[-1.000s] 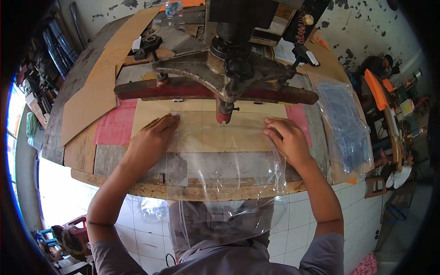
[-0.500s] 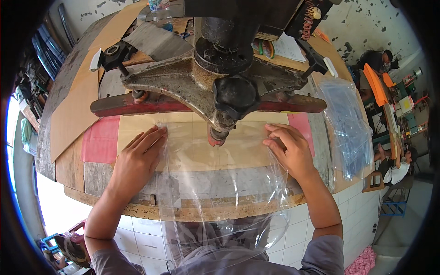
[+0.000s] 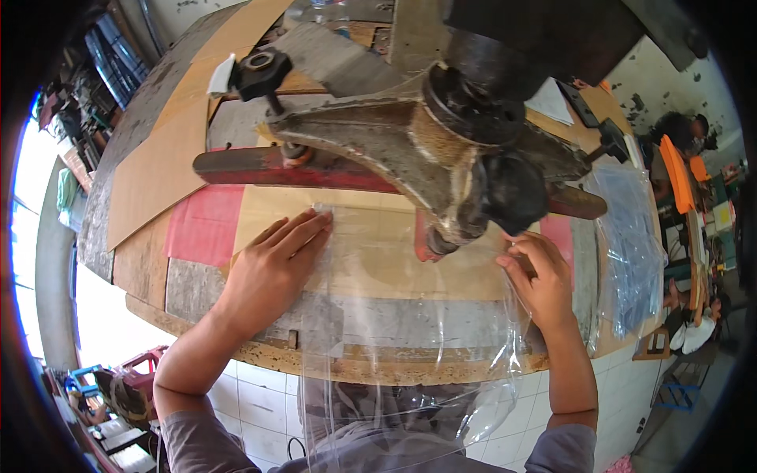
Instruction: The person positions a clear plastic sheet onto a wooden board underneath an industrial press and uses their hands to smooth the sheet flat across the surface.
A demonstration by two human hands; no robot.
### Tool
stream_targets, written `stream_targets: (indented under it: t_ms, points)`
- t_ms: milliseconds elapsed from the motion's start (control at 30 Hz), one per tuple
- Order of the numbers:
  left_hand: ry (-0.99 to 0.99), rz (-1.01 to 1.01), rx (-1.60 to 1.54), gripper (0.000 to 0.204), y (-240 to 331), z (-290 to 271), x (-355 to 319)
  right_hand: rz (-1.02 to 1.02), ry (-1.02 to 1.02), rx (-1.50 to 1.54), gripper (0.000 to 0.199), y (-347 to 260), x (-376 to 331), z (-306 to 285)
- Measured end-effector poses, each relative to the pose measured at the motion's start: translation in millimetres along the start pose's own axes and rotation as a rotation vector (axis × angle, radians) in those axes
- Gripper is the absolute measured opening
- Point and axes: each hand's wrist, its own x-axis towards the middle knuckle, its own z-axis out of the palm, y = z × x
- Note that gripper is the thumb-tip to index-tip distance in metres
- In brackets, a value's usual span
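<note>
A sheet of clear plastic (image 3: pixel 426 331) lies over a tan board (image 3: pixel 371 276) and hangs past the table's front edge toward my body. My left hand (image 3: pixel 276 264) rests on the sheet's left edge, its fingers stretched out and lying flat. At the right edge, the thumb and fingers of my right hand (image 3: pixel 544 276) pinch the plastic. Above the sheet hangs a worn metal press head (image 3: pixel 394 130) with a long red-and-black bar (image 3: pixel 331 169) across it. Part of the sheet's far edge is hidden beneath the press head and its black knob (image 3: pixel 512 193).
Red pads (image 3: pixel 206 225) show beside the tan board. A stack of clear plastic sheets (image 3: pixel 631 244) lies at the table's right. Brown cardboard (image 3: pixel 162 165) covers the left side. Other people sit far right, near a stool (image 3: pixel 653 344).
The view has shifted, so the press and table appear further right. Both hands stay at the sheet's edges, with my left hand still flat and my right still pinching.
</note>
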Motion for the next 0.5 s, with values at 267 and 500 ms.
stream_targets:
  t_ms: [267, 500]
  points:
    - [0.046, 0.030, 0.038, 0.037, -2.2, 3.3, -2.8, 0.037, -0.030, 0.039, 0.024, 6.1, -2.1, 4.2]
    - [0.031, 0.017, 0.020, 0.040, -1.2, 1.4, -3.2, 0.009, -0.037, 0.022, 0.024, 8.2, -1.8, 4.0]
